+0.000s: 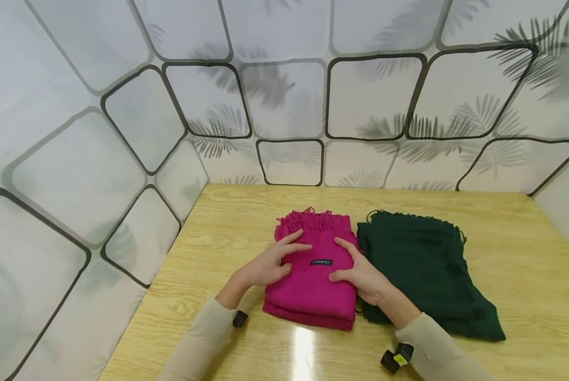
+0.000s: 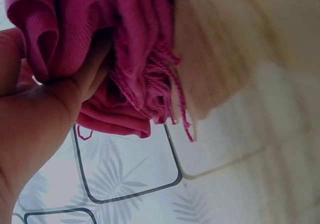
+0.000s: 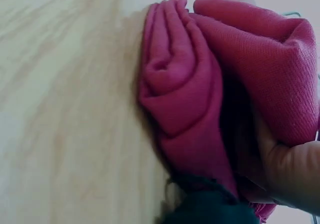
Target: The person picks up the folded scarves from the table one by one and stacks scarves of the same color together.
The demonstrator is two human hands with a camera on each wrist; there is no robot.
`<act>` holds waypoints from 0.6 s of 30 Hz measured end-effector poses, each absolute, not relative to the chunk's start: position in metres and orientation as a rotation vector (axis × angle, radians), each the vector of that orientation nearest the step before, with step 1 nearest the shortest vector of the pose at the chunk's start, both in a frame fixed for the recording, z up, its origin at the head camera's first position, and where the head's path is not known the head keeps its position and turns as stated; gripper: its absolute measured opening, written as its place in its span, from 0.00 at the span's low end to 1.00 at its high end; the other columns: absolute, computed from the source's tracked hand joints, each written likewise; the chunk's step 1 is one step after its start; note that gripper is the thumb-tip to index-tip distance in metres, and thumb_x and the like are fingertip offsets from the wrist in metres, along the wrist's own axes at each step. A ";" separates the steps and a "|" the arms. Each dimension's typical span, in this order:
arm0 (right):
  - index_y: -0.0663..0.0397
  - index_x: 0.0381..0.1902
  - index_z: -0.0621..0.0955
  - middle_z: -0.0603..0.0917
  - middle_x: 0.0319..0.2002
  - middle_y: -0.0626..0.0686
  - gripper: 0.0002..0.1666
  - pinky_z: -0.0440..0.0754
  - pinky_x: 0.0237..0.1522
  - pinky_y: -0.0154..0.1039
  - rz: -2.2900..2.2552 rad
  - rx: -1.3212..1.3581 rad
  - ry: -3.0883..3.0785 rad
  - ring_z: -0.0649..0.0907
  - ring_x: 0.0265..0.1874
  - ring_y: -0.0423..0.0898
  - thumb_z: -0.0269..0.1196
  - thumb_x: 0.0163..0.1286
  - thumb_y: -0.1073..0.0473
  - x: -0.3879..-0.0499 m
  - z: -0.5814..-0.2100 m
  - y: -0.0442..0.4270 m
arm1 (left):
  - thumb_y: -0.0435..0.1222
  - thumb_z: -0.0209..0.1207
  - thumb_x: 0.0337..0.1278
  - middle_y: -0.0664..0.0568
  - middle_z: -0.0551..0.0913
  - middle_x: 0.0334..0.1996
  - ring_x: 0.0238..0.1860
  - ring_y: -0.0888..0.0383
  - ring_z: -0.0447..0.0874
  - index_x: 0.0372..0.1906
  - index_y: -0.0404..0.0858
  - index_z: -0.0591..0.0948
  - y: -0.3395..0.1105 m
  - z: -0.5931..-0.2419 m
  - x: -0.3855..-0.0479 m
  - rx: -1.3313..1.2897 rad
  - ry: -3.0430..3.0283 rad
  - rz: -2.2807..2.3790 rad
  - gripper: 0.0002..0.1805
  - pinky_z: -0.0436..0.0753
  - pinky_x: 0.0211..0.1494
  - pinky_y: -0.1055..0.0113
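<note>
A folded magenta scarf [image 1: 310, 296] lies on the table, its fringe toward the wall and a small dark label [image 1: 321, 262] on top. My left hand [image 1: 265, 267] holds its left side; in the left wrist view, fingers reach in among the folds above the hanging fringe [image 2: 152, 86]. My right hand [image 1: 367, 278] grips the right side. Its thumb and a finger show on top in the head view, while the right wrist view has the hand [image 3: 300, 171] tucked between an upper bundle [image 3: 265, 59] and the lower folds [image 3: 175, 84]. Other fingertips are hidden by cloth.
A dark green fringed scarf [image 1: 408, 264] lies folded close against the magenta one's right side. The wooden table [image 1: 203, 238] meets a patterned cloth wall [image 1: 289, 106] at the back and sides.
</note>
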State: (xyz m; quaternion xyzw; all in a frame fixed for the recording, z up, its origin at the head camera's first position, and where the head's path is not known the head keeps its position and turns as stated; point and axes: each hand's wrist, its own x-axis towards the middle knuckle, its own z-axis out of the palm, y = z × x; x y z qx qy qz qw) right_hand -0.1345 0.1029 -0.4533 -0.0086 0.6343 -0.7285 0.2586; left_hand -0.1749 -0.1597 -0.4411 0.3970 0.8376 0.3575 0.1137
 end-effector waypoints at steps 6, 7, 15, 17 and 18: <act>0.39 0.79 0.48 0.62 0.69 0.64 0.58 0.83 0.49 0.45 -1.958 -0.017 1.751 0.77 0.57 0.54 0.67 0.60 0.70 -0.132 -0.460 0.101 | 0.21 0.48 0.64 0.41 0.45 0.79 0.78 0.43 0.45 0.71 0.39 0.70 -0.159 -0.447 -0.171 1.122 2.450 0.926 0.31 0.69 0.68 0.50; 0.39 0.79 0.48 0.62 0.69 0.64 0.58 0.83 0.49 0.45 -1.956 -0.024 1.755 0.77 0.57 0.54 0.67 0.60 0.70 -0.132 -0.461 0.101 | 0.22 0.48 0.65 0.41 0.44 0.79 0.78 0.42 0.44 0.71 0.39 0.70 -0.160 -0.448 -0.171 1.121 2.448 0.905 0.30 0.68 0.69 0.49; 0.40 0.79 0.50 0.67 0.66 0.63 0.58 0.82 0.45 0.41 -1.839 -0.097 1.964 0.80 0.51 0.52 0.69 0.59 0.67 -0.132 -0.467 0.103 | 0.49 0.52 0.73 0.50 0.34 0.81 0.79 0.45 0.40 0.78 0.48 0.60 -0.162 -0.453 -0.172 1.030 2.421 0.669 0.33 0.55 0.75 0.42; 0.40 0.78 0.51 0.69 0.65 0.63 0.58 0.82 0.44 0.41 -1.788 -0.119 2.048 0.80 0.49 0.51 0.70 0.58 0.67 -0.132 -0.468 0.102 | 0.54 0.53 0.70 0.52 0.31 0.81 0.79 0.45 0.38 0.79 0.50 0.57 -0.163 -0.454 -0.172 1.010 2.416 0.622 0.37 0.51 0.74 0.38; 0.41 0.78 0.51 0.69 0.64 0.63 0.58 0.82 0.43 0.41 -1.763 -0.133 2.088 0.81 0.48 0.51 0.70 0.58 0.66 -0.132 -0.469 0.102 | 0.56 0.53 0.69 0.52 0.30 0.80 0.79 0.45 0.36 0.79 0.52 0.56 -0.163 -0.455 -0.172 1.003 2.415 0.596 0.39 0.49 0.74 0.36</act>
